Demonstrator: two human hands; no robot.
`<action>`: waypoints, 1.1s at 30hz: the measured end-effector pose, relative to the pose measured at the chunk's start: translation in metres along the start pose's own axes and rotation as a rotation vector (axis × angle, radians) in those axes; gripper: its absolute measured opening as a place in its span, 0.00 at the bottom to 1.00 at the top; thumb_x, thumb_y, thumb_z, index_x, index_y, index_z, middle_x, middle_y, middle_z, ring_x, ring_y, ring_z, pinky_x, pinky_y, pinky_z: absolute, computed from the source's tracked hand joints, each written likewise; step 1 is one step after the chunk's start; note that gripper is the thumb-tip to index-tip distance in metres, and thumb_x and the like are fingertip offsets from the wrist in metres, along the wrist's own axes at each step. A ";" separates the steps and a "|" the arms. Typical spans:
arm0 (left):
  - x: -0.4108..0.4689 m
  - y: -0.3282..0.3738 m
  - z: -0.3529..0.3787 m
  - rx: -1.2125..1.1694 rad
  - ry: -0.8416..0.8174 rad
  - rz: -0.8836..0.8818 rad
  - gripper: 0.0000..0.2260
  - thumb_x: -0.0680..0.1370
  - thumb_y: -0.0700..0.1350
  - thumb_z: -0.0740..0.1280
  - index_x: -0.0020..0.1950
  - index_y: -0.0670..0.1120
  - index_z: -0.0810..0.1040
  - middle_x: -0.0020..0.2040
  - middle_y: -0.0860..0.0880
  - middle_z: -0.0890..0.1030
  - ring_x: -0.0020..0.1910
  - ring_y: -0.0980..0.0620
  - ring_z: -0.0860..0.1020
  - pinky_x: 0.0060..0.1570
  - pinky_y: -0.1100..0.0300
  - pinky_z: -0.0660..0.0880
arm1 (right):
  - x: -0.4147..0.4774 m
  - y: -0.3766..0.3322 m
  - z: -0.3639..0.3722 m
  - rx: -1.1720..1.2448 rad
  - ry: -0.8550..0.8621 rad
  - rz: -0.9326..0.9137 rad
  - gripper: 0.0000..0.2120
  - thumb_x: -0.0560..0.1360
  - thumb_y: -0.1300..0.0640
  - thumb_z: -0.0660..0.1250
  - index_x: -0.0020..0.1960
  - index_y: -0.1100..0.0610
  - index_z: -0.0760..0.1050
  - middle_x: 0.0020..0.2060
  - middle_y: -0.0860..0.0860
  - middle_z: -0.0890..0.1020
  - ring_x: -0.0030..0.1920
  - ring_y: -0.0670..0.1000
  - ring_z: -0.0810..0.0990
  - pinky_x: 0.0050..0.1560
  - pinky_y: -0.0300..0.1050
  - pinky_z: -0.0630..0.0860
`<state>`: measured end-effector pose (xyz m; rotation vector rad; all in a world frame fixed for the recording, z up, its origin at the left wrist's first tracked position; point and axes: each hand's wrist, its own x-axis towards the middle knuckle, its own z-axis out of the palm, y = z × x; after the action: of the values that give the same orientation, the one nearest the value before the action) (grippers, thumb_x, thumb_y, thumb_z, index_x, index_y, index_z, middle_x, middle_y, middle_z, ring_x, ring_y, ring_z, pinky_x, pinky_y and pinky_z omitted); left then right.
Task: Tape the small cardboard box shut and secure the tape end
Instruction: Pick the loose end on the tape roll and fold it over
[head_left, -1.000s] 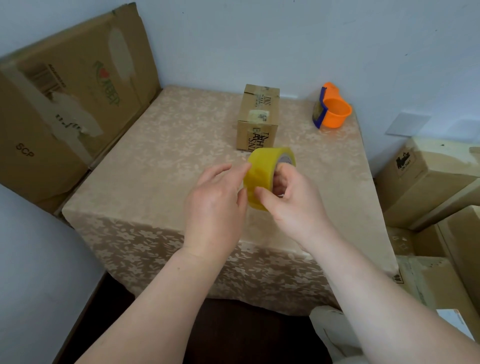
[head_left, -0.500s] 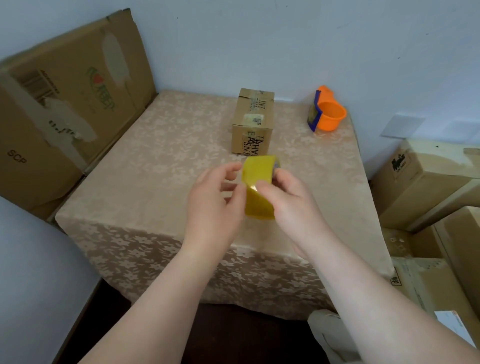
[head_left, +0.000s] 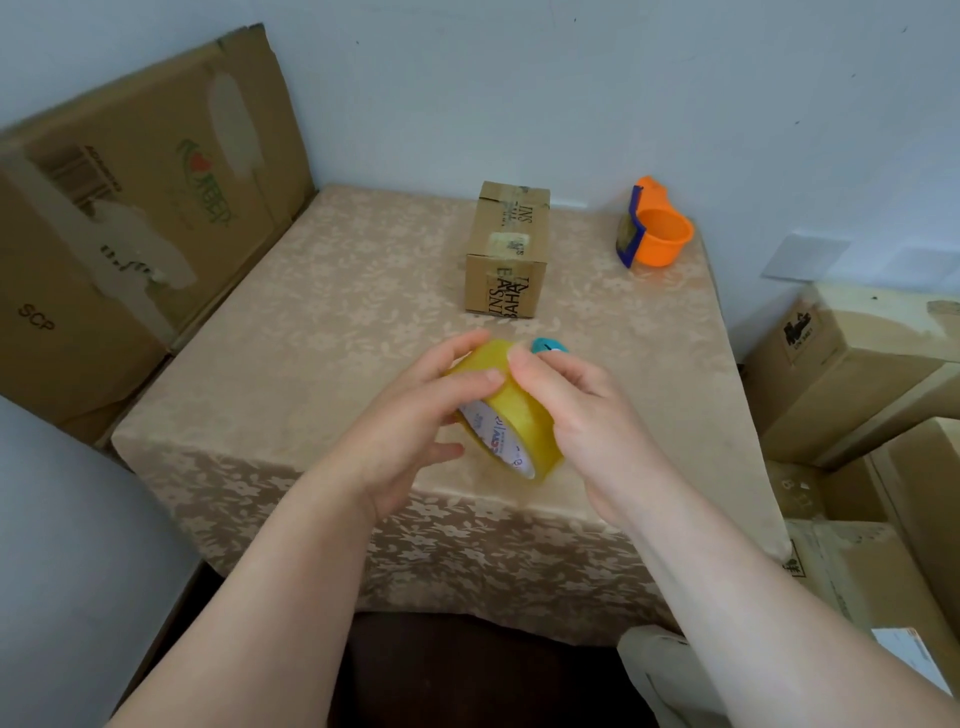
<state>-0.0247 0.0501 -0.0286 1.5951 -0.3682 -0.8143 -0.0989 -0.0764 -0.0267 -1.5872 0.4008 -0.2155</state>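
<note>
— Where's the tape?
— Mid-frame: both hands hold the yellow tape roll (head_left: 511, 415), left hand (head_left: 410, 426) and right hand (head_left: 582, 415), each grip closed around it.
— And the box?
— The small cardboard box (head_left: 506, 249) sits on the surface (head_left: 322, 312), upper centre, apart from the hands.

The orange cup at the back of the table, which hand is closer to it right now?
Right. The right hand sits on the cup's side of the tape roll, well short of the orange cup. The left hand grips the roll's other side, farther away.
</note>
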 end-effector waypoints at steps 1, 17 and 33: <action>0.001 0.000 -0.003 -0.030 -0.015 -0.019 0.23 0.64 0.57 0.68 0.59 0.65 0.74 0.58 0.55 0.79 0.58 0.52 0.78 0.62 0.45 0.71 | 0.001 0.000 -0.002 0.009 -0.021 0.007 0.23 0.74 0.43 0.64 0.50 0.64 0.78 0.50 0.67 0.80 0.43 0.60 0.79 0.45 0.57 0.75; 0.006 0.001 -0.012 -0.353 0.096 -0.043 0.17 0.68 0.56 0.66 0.54 0.53 0.79 0.51 0.50 0.81 0.51 0.45 0.80 0.50 0.50 0.76 | 0.001 0.000 -0.016 0.149 -0.212 -0.021 0.16 0.73 0.51 0.65 0.49 0.65 0.75 0.45 0.63 0.76 0.48 0.52 0.70 0.55 0.51 0.66; 0.002 -0.004 -0.007 -0.311 -0.039 -0.127 0.30 0.63 0.63 0.72 0.63 0.56 0.74 0.59 0.48 0.80 0.56 0.44 0.81 0.48 0.46 0.79 | 0.003 0.003 -0.012 0.232 -0.129 -0.031 0.07 0.71 0.52 0.64 0.37 0.52 0.74 0.37 0.55 0.73 0.42 0.53 0.69 0.44 0.48 0.64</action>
<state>-0.0193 0.0547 -0.0333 1.3223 -0.1590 -0.9515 -0.1005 -0.0885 -0.0295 -1.3716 0.2416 -0.1754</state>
